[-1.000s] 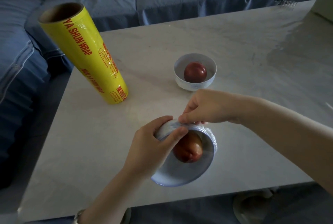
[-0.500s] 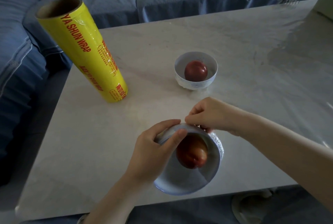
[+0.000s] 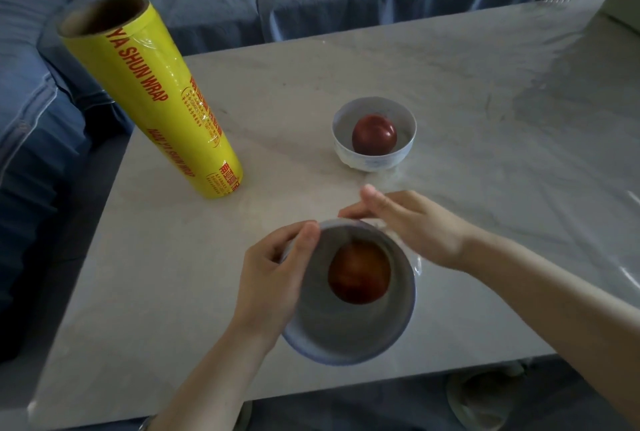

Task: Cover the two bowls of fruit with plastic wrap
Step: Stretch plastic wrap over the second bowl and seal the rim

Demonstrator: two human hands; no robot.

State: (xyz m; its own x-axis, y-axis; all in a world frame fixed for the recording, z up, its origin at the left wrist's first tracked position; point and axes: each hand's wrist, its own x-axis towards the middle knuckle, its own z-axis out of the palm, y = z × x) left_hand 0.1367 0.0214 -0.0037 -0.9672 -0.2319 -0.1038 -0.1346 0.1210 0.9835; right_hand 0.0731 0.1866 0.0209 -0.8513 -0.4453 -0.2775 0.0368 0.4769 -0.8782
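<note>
counter (image 3: 450, 84) | yellow wrap roll (image 3: 156, 98) standing far left | near bowl (image 3: 346, 337) at front edge, wrap on right wall | far bowl (image 3: 346, 156) mid-counter | left grip (image 3: 273, 278) holding near bowl's left rim | right grip (image 3: 415, 226) wide, fingers flat against far rim | red fruit (image 3: 358, 273) inside near bowl

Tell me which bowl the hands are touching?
The near bowl, gripped at its rim by the left hand. The far bowl stands untouched.
</note>
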